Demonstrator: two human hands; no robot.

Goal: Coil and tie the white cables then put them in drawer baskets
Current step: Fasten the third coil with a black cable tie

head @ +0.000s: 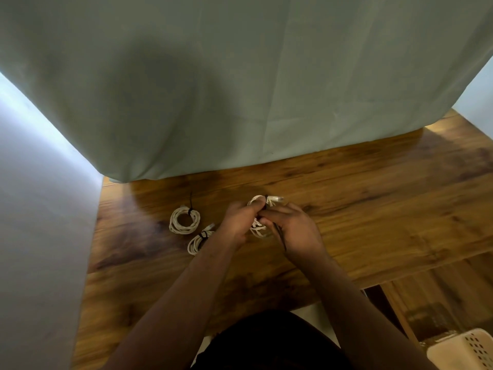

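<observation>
**Fingers of both hands curling round a white cable coil**

Head view. You are holding the white cable coil between your two hands over the middle of the wooden table. Your left hand is gripping the upper part of the coil, with its fingers curled over the loops. Your right hand is meeting it from the other side, with thumb and fingertips closing in a pinch on the loops. A thin black tie is running across the coil at that spot, and its loose end is trailing down along your right palm toward the wrist. The blur is hiding whether the pinch is taking in the tie as well. A pale connector is sticking out past your fingers on the far side of the coil. Whether the coil is resting on the table or hanging just above it cannot be told.

To the left of your left hand, two tied coils are lying flat on the table near each other. The farther tied coil is showing a black tie at its top edge. The nearer tied coil is lying just beside your left forearm.

A grey-green cloth is hanging over the far side of the table. A cream perforated basket is showing in the lower right corner, beyond the table's edge and well apart from all three coils.
</observation>
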